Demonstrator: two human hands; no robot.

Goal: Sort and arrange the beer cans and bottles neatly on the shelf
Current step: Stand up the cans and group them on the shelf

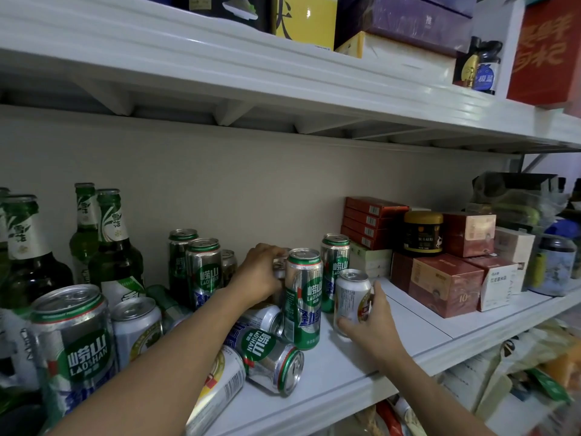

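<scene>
Both arms reach onto the white shelf (393, 322). Right hand (372, 325) is wrapped round a short white can (351, 294), thumb low on the near side, fingers curled up its right side; the can stands upright w/ its base on or just above the shelf, can't tell which. Left hand (261, 273) is further back, fingers curled over a small can (279, 265) mostly hidden behind it, so it looks clamped on that one. Between the two hands stands a tall green Laoshan can (303, 297), upright, just beside the white can. Another tall green can (334, 265) stands behind it, nr the back wall. In front, a Laoshan can lying on its side (267, 357), top facing the shelf edge, touching the base of the upright one; a second silver can (264, 317) lies behind it under the left forearm. A white/yellow can (220, 388) lies tipped at the front edge. Left of the arm: two tall green cans (201, 269) upright at the back, green glass bottles (113, 247) in a group, and a big Laoshan can (72, 341) up close. To the right, well apart from the beer, red and brown boxes (446, 284) and a dark jar w/ gold lid (423, 231). Upper shelf (220, 67) carries more boxes.
</scene>
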